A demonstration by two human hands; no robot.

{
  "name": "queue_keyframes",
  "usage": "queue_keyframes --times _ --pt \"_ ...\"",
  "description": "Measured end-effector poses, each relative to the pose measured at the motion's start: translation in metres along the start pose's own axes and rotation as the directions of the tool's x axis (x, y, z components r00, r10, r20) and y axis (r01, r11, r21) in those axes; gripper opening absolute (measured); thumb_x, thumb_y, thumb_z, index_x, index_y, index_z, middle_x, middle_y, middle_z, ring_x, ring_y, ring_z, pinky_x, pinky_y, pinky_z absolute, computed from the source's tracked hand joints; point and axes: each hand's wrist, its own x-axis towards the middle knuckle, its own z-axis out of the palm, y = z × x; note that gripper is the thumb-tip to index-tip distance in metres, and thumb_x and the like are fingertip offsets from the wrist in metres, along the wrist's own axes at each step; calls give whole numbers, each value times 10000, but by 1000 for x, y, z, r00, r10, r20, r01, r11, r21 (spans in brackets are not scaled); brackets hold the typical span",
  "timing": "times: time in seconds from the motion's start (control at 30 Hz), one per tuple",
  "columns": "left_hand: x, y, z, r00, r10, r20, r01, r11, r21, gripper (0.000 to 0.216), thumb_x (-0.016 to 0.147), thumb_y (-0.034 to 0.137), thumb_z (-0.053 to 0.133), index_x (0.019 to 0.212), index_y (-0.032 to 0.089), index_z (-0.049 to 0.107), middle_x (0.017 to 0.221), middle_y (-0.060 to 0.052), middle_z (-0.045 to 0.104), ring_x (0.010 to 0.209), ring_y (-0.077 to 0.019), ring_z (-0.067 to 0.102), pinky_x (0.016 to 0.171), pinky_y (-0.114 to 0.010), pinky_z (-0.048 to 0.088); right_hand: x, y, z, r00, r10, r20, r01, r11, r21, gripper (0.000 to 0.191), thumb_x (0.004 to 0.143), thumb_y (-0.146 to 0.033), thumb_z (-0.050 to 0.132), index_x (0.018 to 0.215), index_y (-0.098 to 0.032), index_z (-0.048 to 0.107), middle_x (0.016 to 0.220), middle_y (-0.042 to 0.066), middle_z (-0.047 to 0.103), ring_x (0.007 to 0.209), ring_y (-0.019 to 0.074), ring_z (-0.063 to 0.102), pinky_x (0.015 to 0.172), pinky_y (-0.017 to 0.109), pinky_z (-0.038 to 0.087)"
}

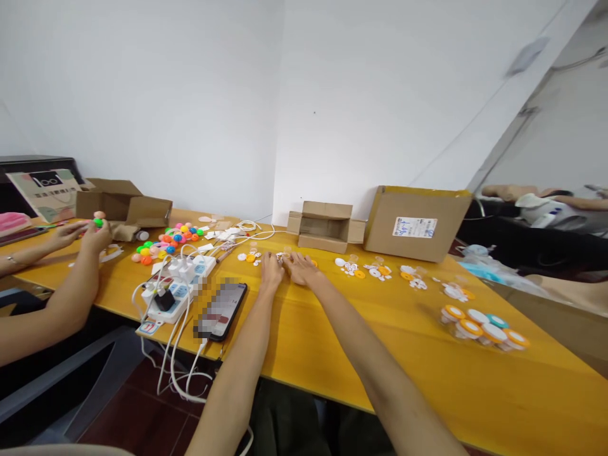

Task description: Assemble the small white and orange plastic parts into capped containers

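My left hand [272, 271] reaches down to the tabletop, its fingers drawn together over small white pieces [280, 256]; whatever they pinch is too small to make out. Close beside it, my right hand [303, 270] rests low over the same pieces with its fingers stretched out and somewhat apart. An orange disc [314, 263] peeks out past the right hand. Left of my hands lies a group with a white disc, an orange disc [250, 258] and white bits. More such groups run rightward, including an orange disc [360, 274] beside white pieces [350, 268].
Lidded clear containers [484, 329] stand grouped at the right. Behind are an open small carton [323, 234] and a larger labelled box [413, 225]. A phone [223, 311], power strip [178, 294] and cables lie left. Another person's hand [97, 237] holds colourful balls near more balls [175, 237].
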Motion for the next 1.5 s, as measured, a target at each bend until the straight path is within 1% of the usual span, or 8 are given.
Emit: queue_keyframes --times 0.17,0.3,0.43,0.73,1.07,1.2,1.33,1.5 --pt "0 2 1 999 42 15 -42 998 35 271 713 35 587 914 215 573 1069 -95 615 1075 -264 570 992 -415 432 9 8 1 997 -26 69 25 1000 10 574 856 -196 479 1423 -281 447 1339 147 556 1215 292 523 945 435 432" --pt "1 3 3 995 97 24 -99 994 51 311 725 33 569 961 236 575 1102 -87 632 1075 -264 578 998 -415 424 12 13 2 997 -24 70 23 1000 13 598 837 -204 508 1425 -292 447 1336 136 565 1203 289 536 943 418 439" --pt "2 3 4 995 96 31 -97 994 45 364 707 32 588 1006 241 582 1087 -78 644 1090 -269 578 1010 -419 416 6 19 2 996 -58 70 59 998 -3 618 823 -173 495 1432 -267 442 1299 132 581 1177 272 549 938 402 452" --pt "4 3 2 994 100 39 -101 995 11 423 681 -5 580 1026 239 608 1112 -74 648 1100 -270 573 1015 -418 422 -20 25 4 996 -88 -21 87 994 -72 513 841 -106 430 1339 -173 529 1313 182 551 1194 283 509 970 428 415" --pt "3 9 -3 992 126 11 -126 992 17 429 669 -29 569 987 249 641 1131 -80 629 1139 -285 537 1002 -423 437 -71 40 14 956 -283 -74 273 954 -125 620 844 -31 404 1443 -192 415 1342 175 507 1261 262 436 1002 447 357" --pt "2 10 -7 995 96 -3 -96 994 46 397 688 -5 584 986 248 655 1188 -95 593 1171 -309 509 1001 -455 432 -91 45 12 945 -320 -65 315 946 -77 610 866 -20 385 1452 -190 398 1298 158 539 1199 237 474 976 409 382" --pt "1 12 -11 996 93 -3 -92 992 81 330 718 41 601 965 250 662 1161 -109 581 1135 -329 515 967 -476 438 -104 48 9 948 -303 -95 304 953 -2 594 880 -17 362 1432 -226 424 1268 127 564 1154 216 504 965 383 405" --pt "1 15 -15 999 53 -8 -52 991 126 296 717 79 632 963 238 669 1127 -119 575 1091 -329 534 956 -476 446 -109 49 19 963 -209 -171 227 970 90 525 919 -56 340 1392 -245 468 1262 102 582 1155 208 525 968 373 437"
